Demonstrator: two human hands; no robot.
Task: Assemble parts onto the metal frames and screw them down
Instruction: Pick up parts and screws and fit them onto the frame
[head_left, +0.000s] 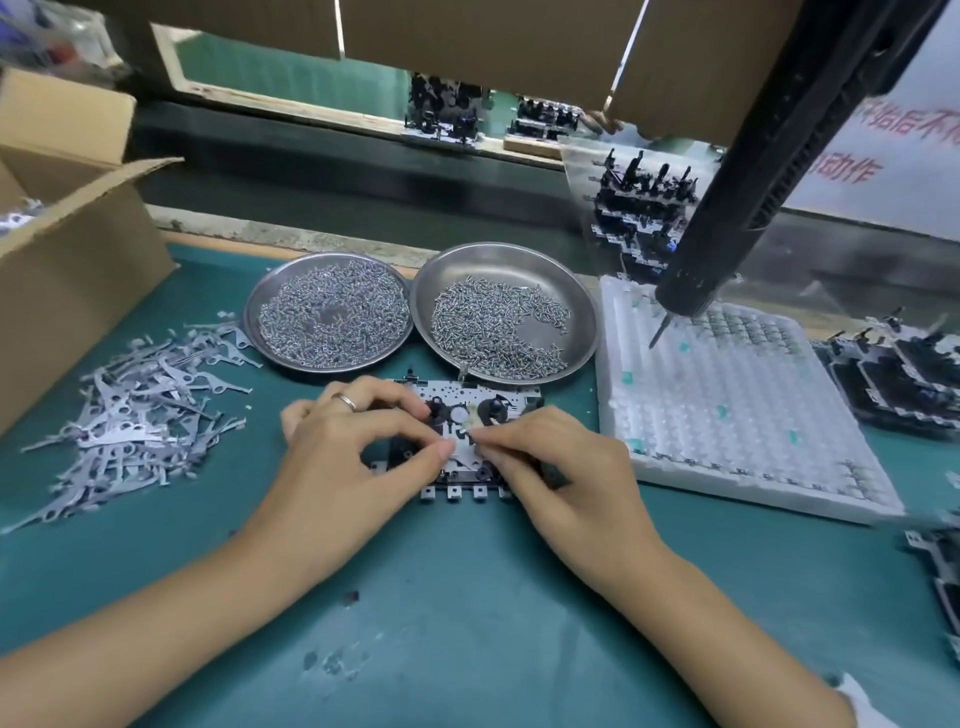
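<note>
A metal frame (467, 441), already fitted with black plastic parts, lies flat on the green counter (467, 597), just in front of two steel dishes of screws (332, 314) (498, 325). Both hands are held over its middle. The left hand (345, 441) is curled, thumb and forefinger pinched together on a small pale part (457, 434); the right hand (558, 462) is pinched on the same part from the other side. What exactly is pinched is too small to be told.

The frame is judged thin, stiff and light, with sharp stamped edges and tabs; it is best taken by its long edges, clear of the plastic posts. The small part is probably slippery and easily dropped, so a fingertip pinch is called for. An electric screwdriver (727, 208) hangs unheld at the right.
</note>
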